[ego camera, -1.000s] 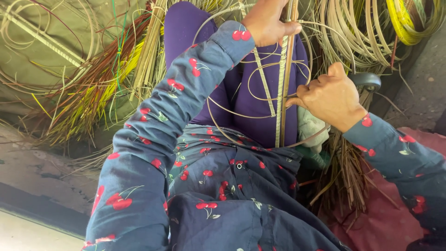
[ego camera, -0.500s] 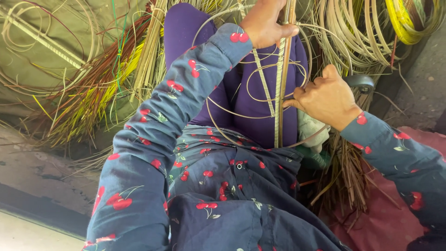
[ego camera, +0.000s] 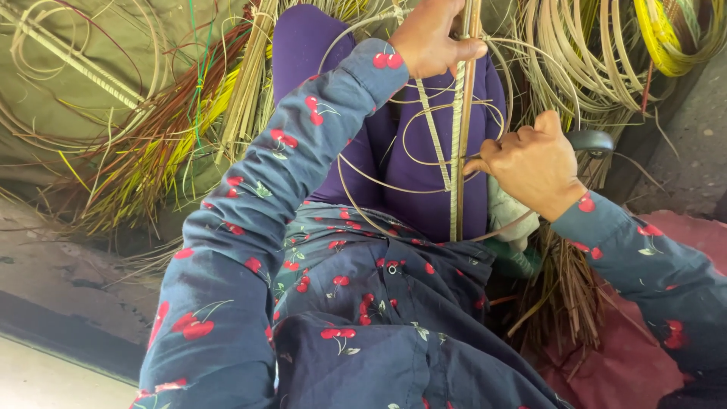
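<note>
Lowered slightly, right hand [ego camera: 530,163] pinches thin pale cane strip [ego camera: 457,151].

The upright cane rod [ego camera: 462,136] stands over the lap, between both hands: left hand [ego camera: 432,38] above, right hand [ego camera: 530,163] lower, to its right. Loose cane bundles [ego camera: 151,159] lie left; coiled strips [ego camera: 583,60] lie behind, right.

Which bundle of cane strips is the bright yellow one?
The coiled bundle at the top right corner, above the right hand. The coils beside it are pale tan; the left pile mixes red, green and yellow.
</note>
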